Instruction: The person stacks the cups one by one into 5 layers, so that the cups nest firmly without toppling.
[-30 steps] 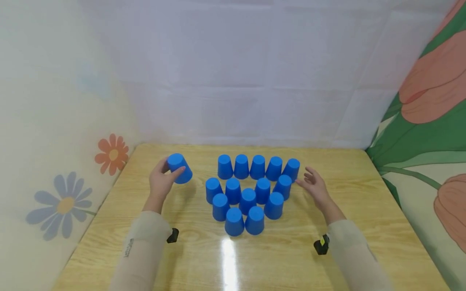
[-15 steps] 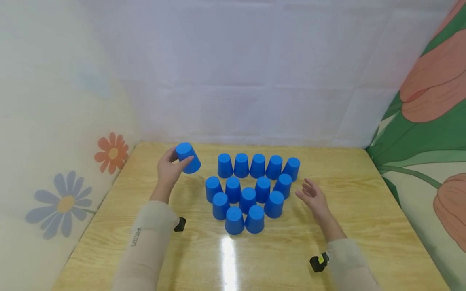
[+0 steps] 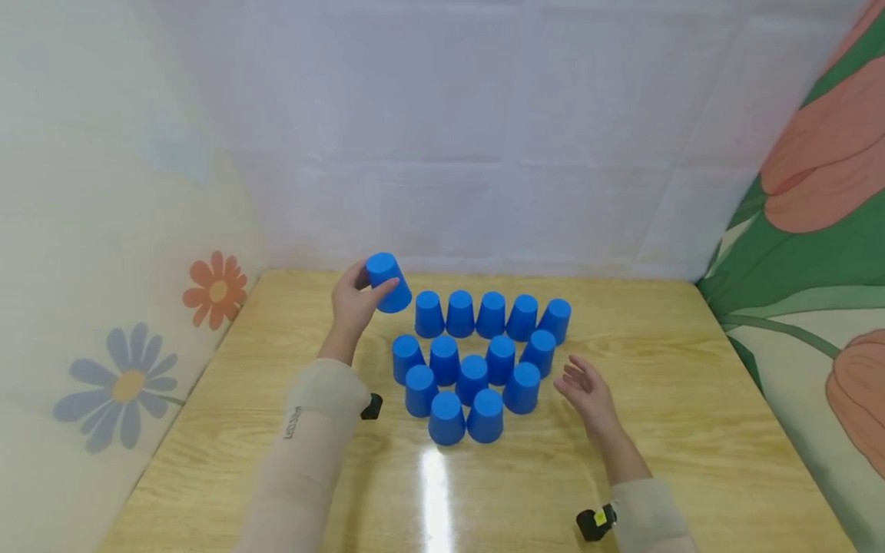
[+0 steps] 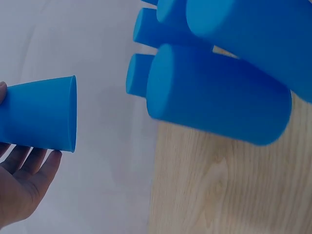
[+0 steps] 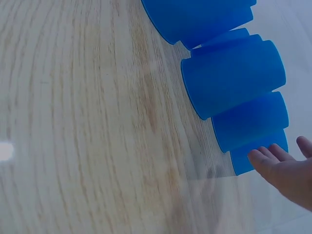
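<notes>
My left hand [image 3: 354,306] grips a blue cup [image 3: 389,283], held upside down and slightly tilted above the table, just left of the back row. In the left wrist view the same cup [image 4: 39,114] shows its rim to the right, with fingers beneath it. Several more blue cups stand upside down in rows: a back row [image 3: 492,313], a middle row [image 3: 443,361] and a front pair [image 3: 446,418]. My right hand [image 3: 588,395] hovers right of the cups, fingers loosely bent and holding nothing. The right wrist view has this hand [image 5: 287,168] overlapping the farthest cup.
The wooden table [image 3: 691,384] ends at a white cloth backdrop [image 3: 442,153]. Flower-patterned walls [image 3: 124,384] flank it on both sides. A black wrist camera sits at each sleeve, the left one [image 3: 371,407] and the right one [image 3: 596,524].
My left hand has carried the cup rightward and farther back, toward the back row. My right hand has drawn back toward the near edge, away from the rightmost cups. The standing cups have stayed put.
</notes>
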### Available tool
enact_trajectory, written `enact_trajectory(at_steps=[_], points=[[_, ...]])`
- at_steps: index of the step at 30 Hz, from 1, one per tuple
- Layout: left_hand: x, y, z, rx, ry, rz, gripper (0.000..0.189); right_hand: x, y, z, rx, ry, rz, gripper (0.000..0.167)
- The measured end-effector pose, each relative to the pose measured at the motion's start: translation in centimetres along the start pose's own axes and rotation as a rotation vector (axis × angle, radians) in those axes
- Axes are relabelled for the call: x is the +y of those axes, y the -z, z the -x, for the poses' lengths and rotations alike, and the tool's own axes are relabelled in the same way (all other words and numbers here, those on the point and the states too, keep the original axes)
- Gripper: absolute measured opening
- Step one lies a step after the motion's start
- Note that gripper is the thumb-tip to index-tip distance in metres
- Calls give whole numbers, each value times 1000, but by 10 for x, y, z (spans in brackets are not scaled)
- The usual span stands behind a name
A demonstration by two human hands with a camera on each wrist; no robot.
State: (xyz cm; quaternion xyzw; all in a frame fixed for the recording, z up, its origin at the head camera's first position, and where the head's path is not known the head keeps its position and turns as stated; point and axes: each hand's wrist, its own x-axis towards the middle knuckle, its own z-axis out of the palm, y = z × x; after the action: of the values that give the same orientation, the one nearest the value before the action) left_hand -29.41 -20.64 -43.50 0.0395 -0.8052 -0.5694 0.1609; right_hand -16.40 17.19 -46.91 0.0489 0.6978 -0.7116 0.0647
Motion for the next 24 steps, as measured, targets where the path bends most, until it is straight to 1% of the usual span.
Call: enact_trajectory(at_steps=[3, 4, 7, 10, 11, 12, 15, 18, 24], points=[[-2, -10, -4, -7, 2, 0, 59, 1, -2, 4, -6, 4, 7, 60], [0, -13, -4, -1, -2, -5, 59, 2, -3, 4, -11, -1, 7, 60], [27, -17, 7, -16, 4, -24, 59, 4, -4, 6, -27, -14, 15, 61], [59, -20, 21, -31, -5, -5, 59, 6, -5, 7, -41, -8, 36, 59], [68, -21, 25, -41, -3, 5, 60, 7, -5, 7, -46, -2, 41, 58], [73, -24, 27, -45, 1, 6, 59, 8, -6, 8, -49, 0, 54, 56], [81, -32, 29, -66, 21, 19, 60, 11, -8, 10, -65, -7, 95, 54], [83, -42, 29, -82, 27, 26, 59, 13, -11, 12, -85, -16, 137, 56], [90, -57, 28, -107, 23, 29, 60, 17, -16, 14, -107, 18, 135, 58]])
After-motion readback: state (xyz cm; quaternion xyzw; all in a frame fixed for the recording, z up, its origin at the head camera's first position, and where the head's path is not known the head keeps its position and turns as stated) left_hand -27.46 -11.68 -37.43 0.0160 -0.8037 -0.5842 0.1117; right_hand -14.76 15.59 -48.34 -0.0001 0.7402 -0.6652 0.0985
